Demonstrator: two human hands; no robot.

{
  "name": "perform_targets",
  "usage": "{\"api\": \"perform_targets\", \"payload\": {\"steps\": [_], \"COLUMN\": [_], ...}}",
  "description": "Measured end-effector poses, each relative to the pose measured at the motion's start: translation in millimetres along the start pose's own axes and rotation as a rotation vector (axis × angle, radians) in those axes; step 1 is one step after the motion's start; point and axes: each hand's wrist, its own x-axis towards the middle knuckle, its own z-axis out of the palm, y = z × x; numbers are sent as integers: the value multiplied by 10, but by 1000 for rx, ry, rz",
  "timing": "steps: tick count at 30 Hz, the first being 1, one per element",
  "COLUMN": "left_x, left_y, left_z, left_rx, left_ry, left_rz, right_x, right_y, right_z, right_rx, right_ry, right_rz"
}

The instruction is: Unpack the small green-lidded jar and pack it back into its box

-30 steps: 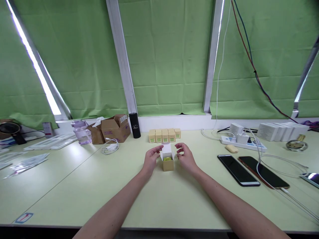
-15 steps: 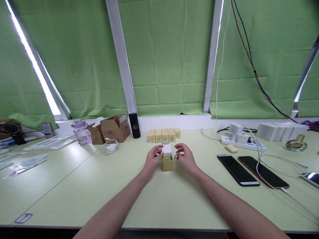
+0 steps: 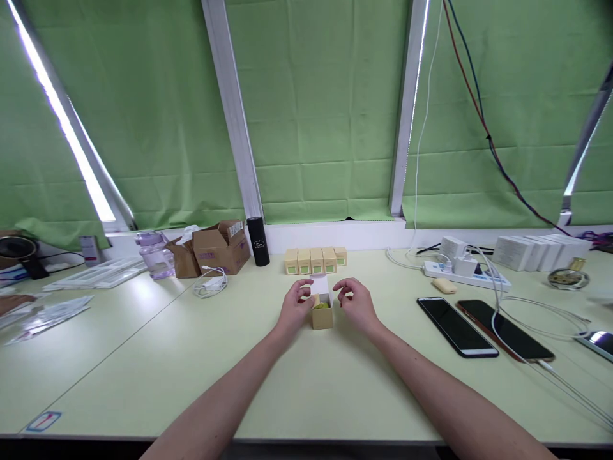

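A small tan cardboard box (image 3: 322,318) stands on the pale green table (image 3: 311,383) with its white lid flap up and a green round item inside. My left hand (image 3: 293,308) rests against the box's left side, fingers curled at the top edge and a side flap. My right hand (image 3: 355,303) hovers just right of the box, fingers bent and apart, holding nothing. A row of several matching closed tan boxes (image 3: 315,260) stands behind.
Two dark phones (image 3: 483,328) lie to the right, with white cables and a power strip (image 3: 467,273). White boxes (image 3: 541,250) line the back right. A black cylinder (image 3: 258,241), brown cartons (image 3: 221,245), a purple bottle (image 3: 156,253) and a coiled cable sit at back left.
Both hands have closed in slightly on the box. The left fingers have come onto the box's top edge and the white flap stands a little lower.
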Motion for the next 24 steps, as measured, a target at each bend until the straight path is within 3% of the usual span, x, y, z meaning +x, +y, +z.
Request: {"api": "perform_targets", "payload": {"steps": [24], "left_x": [-24], "left_y": [5], "left_z": [13], "left_rx": [12], "left_ry": [-48], "left_rz": [-7], "right_x": [-31], "right_y": [-70], "right_z": [6], "right_rx": [22], "right_ry": [-37], "right_rz": [-31]}}
